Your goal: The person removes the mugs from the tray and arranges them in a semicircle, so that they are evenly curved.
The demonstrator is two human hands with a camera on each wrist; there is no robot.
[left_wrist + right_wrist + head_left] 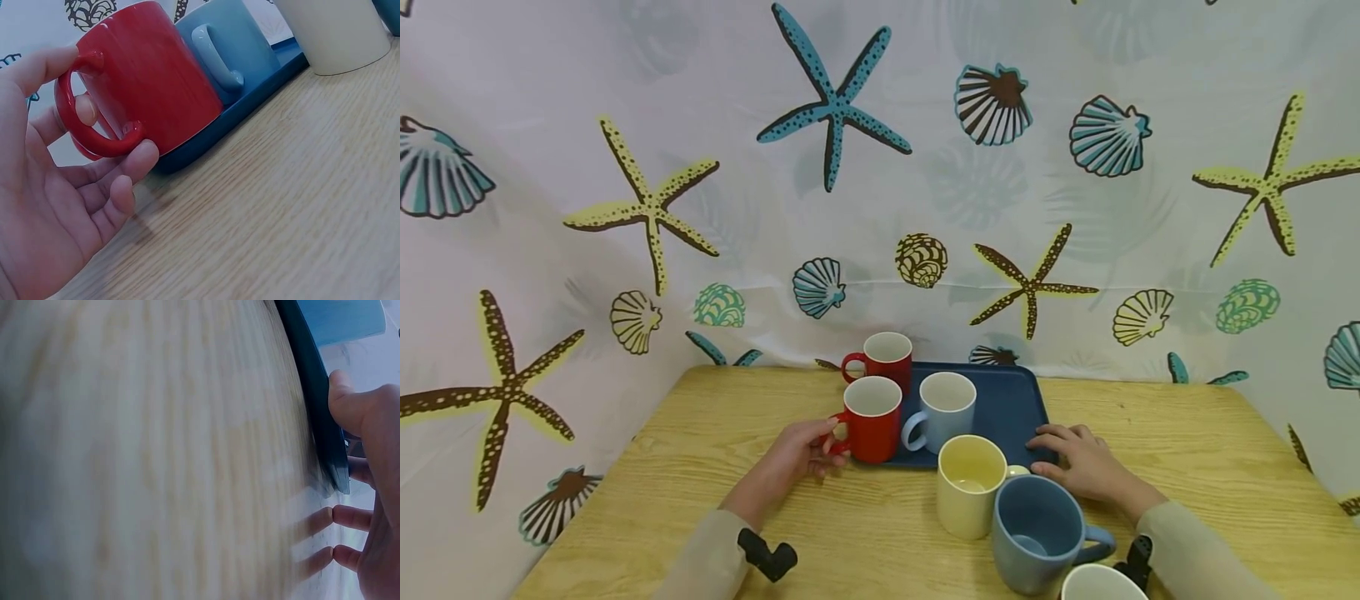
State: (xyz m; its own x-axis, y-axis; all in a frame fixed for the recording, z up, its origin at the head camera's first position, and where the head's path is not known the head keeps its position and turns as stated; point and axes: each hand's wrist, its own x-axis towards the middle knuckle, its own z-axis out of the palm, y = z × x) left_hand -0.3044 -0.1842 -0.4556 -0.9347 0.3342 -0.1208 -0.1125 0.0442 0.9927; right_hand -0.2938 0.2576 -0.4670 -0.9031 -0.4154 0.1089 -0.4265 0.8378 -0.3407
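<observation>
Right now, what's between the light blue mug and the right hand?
Just the bare blue tray, seen in the head view. The yellow mug stands nearer the camera, off that line.

The bare left hand (808, 450), extending from a beige fabric sleeve (703, 557), is pinching with its thumb above and fingers bending below; well apart to its right, the bare right hand (1081, 460) is lying palm down, thumb standing away from loosely extending fingers
</observation>
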